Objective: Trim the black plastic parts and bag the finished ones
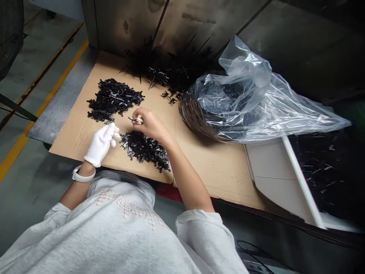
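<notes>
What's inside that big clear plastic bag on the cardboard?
The clear plastic bag holds a dense bundle of thin dark strips, glinting brownish at one end; the creased film and the bundle's bulk hide whatever lies deeper.

In view are one gloved hand (100, 145), one bare hand (150, 125), one wristband (83, 175), one cardboard sheet (216, 179), three heaps of black plastic pieces (114, 99), one clear plastic bag (251, 83), and one white bin (270, 171).
</notes>
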### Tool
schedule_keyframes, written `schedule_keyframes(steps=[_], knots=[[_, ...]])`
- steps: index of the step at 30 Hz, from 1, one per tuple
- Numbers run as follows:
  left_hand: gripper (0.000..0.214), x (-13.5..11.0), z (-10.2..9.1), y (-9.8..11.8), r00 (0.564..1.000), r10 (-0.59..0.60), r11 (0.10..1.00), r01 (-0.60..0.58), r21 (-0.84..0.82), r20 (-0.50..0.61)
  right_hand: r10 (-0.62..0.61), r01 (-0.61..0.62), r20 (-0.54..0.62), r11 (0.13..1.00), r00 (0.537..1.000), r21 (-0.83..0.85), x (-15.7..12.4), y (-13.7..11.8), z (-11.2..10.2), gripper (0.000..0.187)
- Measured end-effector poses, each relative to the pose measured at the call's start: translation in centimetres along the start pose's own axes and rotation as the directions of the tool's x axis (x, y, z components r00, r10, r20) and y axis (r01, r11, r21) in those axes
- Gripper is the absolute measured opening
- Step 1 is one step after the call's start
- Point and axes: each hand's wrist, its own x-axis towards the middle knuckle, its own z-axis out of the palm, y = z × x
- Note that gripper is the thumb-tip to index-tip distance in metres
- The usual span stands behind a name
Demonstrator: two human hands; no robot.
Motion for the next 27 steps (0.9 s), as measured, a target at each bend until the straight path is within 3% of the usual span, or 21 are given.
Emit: schedule_keyframes(steps=[3,6,8,11,13,14,18,20,23,27], knots=[[0.052,-0.2,1.3,0.5,0.953,-0.117,0.971,0.169,-0.169,0.281,-0.147,0.16,-0.089,0.974,0.985,0.163,-3.7,-1.5,-1.8,0.006],[0.052,-0.9,2.6,1.0,0.799,-0.185,0.86,0.413,-0.299,0.572,-0.26,0.284,-0.126,0.927,0.957,0.244,-6.4,-2.6,-3.0,0.003],[0.045,-1.6,3.3,1.5,0.715,-0.177,0.771,0.527,-0.357,0.676,-0.287,0.314,-0.133,0.906,0.948,0.283,-7.6,-2.9,-3.5,0.004],[0.039,-2.9,3.6,2.7,0.662,-0.131,0.726,0.57,-0.383,0.738,-0.281,0.325,-0.185,0.9,0.942,0.291,-8.8,-3.3,-4.1,0.007],[0.038,-3.8,3.7,3.4,0.669,-0.078,0.721,0.55,-0.421,0.739,-0.235,0.295,-0.254,0.927,0.938,0.233,-9.6,-3.6,-4.2,0.019],[0.038,-4.3,3.8,3.6,0.698,-0.051,0.73,0.514,-0.45,0.714,-0.214,0.276,-0.294,0.942,0.932,0.192,-10.1,-3.9,-4.1,0.028],[0.034,-6.0,4.5,4.2,0.887,0.029,0.895,0.183,-0.406,0.462,-0.22,0.25,-0.395,0.968,0.892,0.024,-11.9,-5.2,-3.4,0.046],[0.029,-6.7,5.0,4.6,0.928,0.067,0.955,0.047,-0.294,0.365,-0.252,0.257,-0.408,0.965,0.878,-0.043,-12.5,-5.8,-3.0,0.046],[0.025,-7.6,5.5,5.4,0.938,0.093,0.981,-0.03,-0.189,0.333,-0.275,0.264,-0.405,0.961,0.872,-0.085,-13.1,-6.4,-3.0,0.047],[0.04,-8.4,5.6,5.5,0.903,0.116,0.971,-0.017,-0.237,0.413,-0.285,0.273,-0.427,0.958,0.858,-0.091,-13.4,-6.8,-3.4,0.045]])
